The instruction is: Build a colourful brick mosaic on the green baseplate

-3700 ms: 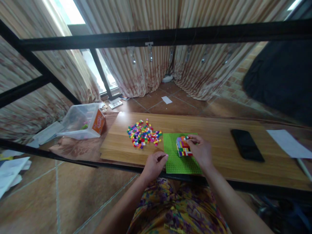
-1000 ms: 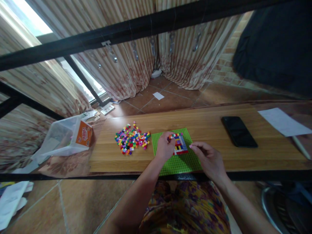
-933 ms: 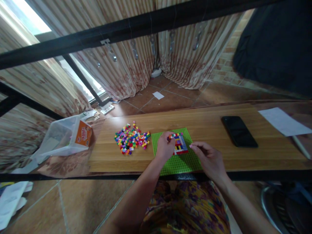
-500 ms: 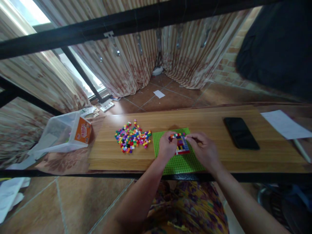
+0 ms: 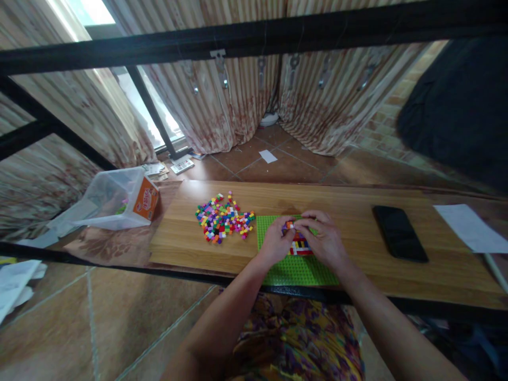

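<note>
A green studded baseplate [image 5: 301, 271] lies at the table's front edge, with rows of small coloured toy bricks [image 5: 300, 246] built on its middle. My left hand [image 5: 275, 243] rests over the left part of this build, its fingers curled. Tiny orange, white and purple bricks show at its fingertips; whether they are held or fixed to the plate I cannot tell. From the other side my right hand [image 5: 325, 241] reaches over the build, thumb and forefinger pinched close to the left fingertips. What lies in that pinch is hidden. Both hands cover much of the build.
Left of the baseplate is a loose heap of bricks [image 5: 224, 217] on the wooden board [image 5: 337, 198]. A clear plastic box [image 5: 115, 201] with an orange label stands further left. A black phone [image 5: 400, 233] and white paper [image 5: 472, 227] lie to the right. A dark bar [image 5: 254, 39] crosses above.
My right hand has moved left across the build, and its fingertips are now beside those of my left hand. The whole view has shifted and tilted slightly.
</note>
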Motion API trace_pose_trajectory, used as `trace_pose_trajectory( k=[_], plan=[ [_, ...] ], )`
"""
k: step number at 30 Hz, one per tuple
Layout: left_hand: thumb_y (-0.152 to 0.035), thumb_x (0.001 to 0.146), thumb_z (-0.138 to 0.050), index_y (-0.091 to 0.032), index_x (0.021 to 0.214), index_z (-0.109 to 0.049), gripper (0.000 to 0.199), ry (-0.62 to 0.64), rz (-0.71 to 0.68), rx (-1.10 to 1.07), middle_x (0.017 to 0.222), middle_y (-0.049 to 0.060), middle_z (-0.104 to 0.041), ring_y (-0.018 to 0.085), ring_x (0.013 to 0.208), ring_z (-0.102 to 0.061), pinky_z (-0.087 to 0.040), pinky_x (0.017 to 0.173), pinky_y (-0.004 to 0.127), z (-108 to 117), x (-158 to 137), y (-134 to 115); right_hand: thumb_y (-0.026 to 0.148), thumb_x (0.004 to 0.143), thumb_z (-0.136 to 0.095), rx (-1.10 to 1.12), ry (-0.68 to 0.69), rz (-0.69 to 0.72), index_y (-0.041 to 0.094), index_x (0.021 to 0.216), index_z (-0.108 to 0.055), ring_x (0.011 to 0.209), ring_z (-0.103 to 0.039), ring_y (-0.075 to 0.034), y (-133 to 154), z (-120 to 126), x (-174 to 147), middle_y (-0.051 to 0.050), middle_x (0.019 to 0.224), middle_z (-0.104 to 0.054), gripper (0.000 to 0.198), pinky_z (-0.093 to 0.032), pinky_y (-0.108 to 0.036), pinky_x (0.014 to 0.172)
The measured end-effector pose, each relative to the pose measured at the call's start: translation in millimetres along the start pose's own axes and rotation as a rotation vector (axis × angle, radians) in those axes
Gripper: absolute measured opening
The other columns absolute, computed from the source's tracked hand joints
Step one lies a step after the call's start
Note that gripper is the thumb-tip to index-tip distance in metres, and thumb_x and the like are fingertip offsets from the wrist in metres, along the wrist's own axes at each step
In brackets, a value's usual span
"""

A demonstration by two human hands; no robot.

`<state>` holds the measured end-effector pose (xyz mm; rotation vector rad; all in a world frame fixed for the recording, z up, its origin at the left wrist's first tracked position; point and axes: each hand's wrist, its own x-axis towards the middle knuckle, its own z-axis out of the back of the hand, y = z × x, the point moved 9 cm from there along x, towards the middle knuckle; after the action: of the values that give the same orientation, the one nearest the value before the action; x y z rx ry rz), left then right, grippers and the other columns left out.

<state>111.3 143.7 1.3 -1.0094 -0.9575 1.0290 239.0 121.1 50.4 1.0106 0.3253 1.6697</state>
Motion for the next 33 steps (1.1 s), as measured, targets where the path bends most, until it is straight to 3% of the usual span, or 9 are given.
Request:
trace_pose_trajectory(
  k=[7,12,21,24,28,33],
  plan=[
    [-0.011,0.083,-0.054,-0.017,0.114,-0.063,0.033,0.058,0.013,-0.011,0.116,0.008,-0.067,0.021,0.109,-0.061,-0.046,0.102,0.036,0.0,-1.4,-2.7,0.039,0.084,-0.065,0.140,0.029,-0.095,0.027,0.081,-0.074,0.098,-0.062,-0.020,-12.4,-7.7,1.5,-0.003,0.098,-0.066,0.016,-0.049,-0.040,0.092],
    [-0.010,0.081,-0.053,-0.018,0.114,-0.063,0.035,0.089,0.021,-0.007,0.117,0.007,-0.067,0.021,0.111,-0.059,-0.044,0.104,0.037,-0.2,-2.0,-1.4,0.037,0.084,-0.065,0.203,0.128,-0.091,0.026,0.079,-0.073,0.092,-0.063,-0.020,-17.7,-14.3,4.4,-0.002,0.091,-0.069,0.014,-0.050,-0.037,0.087],
    [-0.012,0.079,-0.053,-0.017,0.109,-0.065,0.033,0.079,0.068,-0.110,0.112,0.006,-0.068,0.020,0.108,-0.060,-0.044,0.104,0.034,0.9,-0.5,4.1,0.037,0.086,-0.064,0.250,0.168,-0.048,0.026,0.080,-0.074,0.092,-0.064,-0.018,-16.0,-15.0,5.9,-0.003,0.090,-0.070,0.016,-0.051,-0.035,0.086],
    [-0.020,0.086,-0.051,-0.017,0.100,-0.068,0.023,0.057,0.122,-0.219,0.102,0.004,-0.070,0.018,0.099,-0.063,-0.049,0.096,0.031,0.6,1.8,7.1,0.039,0.080,-0.070,0.335,0.108,-0.156,0.024,0.085,-0.074,0.089,-0.065,-0.018,-28.8,-15.0,0.9,-0.003,0.092,-0.072,0.016,-0.053,-0.035,0.085],
    [-0.029,0.092,-0.047,-0.017,0.089,-0.069,0.026,0.019,0.202,-0.254,0.084,0.002,-0.069,0.015,0.081,-0.062,-0.051,0.078,0.025,-2.0,5.4,14.7,0.047,0.077,-0.070,0.483,-0.032,-0.380,0.022,0.101,-0.073,0.088,-0.068,-0.018,-53.9,-12.7,-13.8,-0.006,0.101,-0.074,0.035,-0.056,-0.036,0.082],
    [-0.030,0.087,-0.053,-0.016,0.075,-0.067,0.024,-0.021,0.215,-0.182,0.069,-0.002,-0.062,0.012,0.068,-0.055,-0.045,0.064,0.021,-3.1,10.8,17.9,0.051,0.081,-0.064,0.451,0.017,-0.455,0.021,0.104,-0.072,0.080,-0.067,-0.018,-59.7,-18.6,-23.6,-0.007,0.098,-0.075,0.039,-0.056,-0.033,0.072]
  ],
)
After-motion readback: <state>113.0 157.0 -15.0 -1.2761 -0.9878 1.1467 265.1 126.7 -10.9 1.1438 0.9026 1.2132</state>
